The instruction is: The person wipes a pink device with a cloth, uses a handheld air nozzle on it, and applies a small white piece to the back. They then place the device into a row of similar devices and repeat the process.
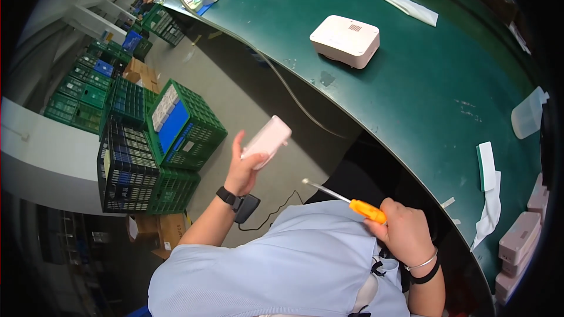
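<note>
Left hand (242, 171), half curled, grips a pale pink box (268, 140) over the floor (235, 97) beside the bench (411, 111); right hand (405, 229) is closed around an orange-handled tool (368, 211), tip apart from the box.

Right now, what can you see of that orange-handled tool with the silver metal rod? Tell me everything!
The tool with an orange-yellow handle and silver rod looks like a screwdriver. Its handle looks plastic; the straight rod looks like metal and ends in a small, pale tip, too blurry to make out. The person's bare right hand grips the handle, hiding its end. The tool slants in mid-air, tip toward the picture's upper left.
</note>
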Motion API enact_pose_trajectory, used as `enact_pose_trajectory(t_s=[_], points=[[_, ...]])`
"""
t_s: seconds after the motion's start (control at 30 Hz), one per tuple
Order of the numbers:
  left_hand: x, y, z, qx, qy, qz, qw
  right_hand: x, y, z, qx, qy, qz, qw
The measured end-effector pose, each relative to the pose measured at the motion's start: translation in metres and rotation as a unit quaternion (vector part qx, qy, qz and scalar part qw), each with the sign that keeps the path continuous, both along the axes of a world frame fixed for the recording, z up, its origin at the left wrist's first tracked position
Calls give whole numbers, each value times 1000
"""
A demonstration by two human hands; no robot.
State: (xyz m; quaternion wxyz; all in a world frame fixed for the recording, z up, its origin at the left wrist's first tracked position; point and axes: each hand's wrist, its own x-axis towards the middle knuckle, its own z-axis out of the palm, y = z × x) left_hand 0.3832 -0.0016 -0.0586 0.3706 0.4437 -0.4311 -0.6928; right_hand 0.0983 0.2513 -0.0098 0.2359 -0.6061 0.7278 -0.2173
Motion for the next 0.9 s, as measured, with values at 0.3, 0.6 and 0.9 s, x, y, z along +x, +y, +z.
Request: enact_pose_trajectory(t_s=[0.3, 0.6, 0.9], points=[[1, -5, 26, -527, -409, -56, 743, 3, 11, 20, -26, 16, -68, 997], [-43, -3, 81, -18, -16, -324, 946, -17, 62, 3, -218, -208, -119, 946], [-216, 63, 86, 413, 127, -571, 698, 3, 154, -11, -411, -432, -382, 706]])
